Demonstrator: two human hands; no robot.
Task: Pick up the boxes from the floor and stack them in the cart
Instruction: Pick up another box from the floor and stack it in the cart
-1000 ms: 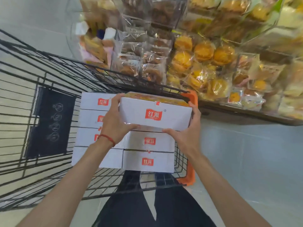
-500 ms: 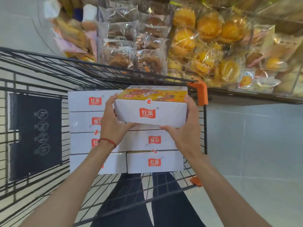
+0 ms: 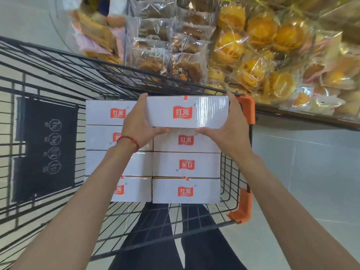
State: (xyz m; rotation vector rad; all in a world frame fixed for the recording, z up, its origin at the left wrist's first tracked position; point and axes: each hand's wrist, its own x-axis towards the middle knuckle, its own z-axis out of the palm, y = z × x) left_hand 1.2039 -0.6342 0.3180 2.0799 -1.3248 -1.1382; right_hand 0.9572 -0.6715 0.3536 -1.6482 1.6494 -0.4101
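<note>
Inside the big black wire cart [image 3: 58, 78], seven white boxes [image 3: 186, 164] sit in two rows, four in the left row and three in the right row. Just past the cart's far side is a shelf [image 3: 311, 118] full of wrapped cakes. One more box [image 3: 187, 112] is held over the cart's far right corner, at the gap that ends the short row. I cannot tell if it touches down yet. The left hand [image 3: 136, 123] grips its left end and the right hand [image 3: 228, 133] grips its right end, with fingers curled over the far edge and thumbs on the near edge. I think most of the job is done. This box only needs setting down and letting go. No boxes show on the floor by the cart, so I cannot say if more wait.
</note>
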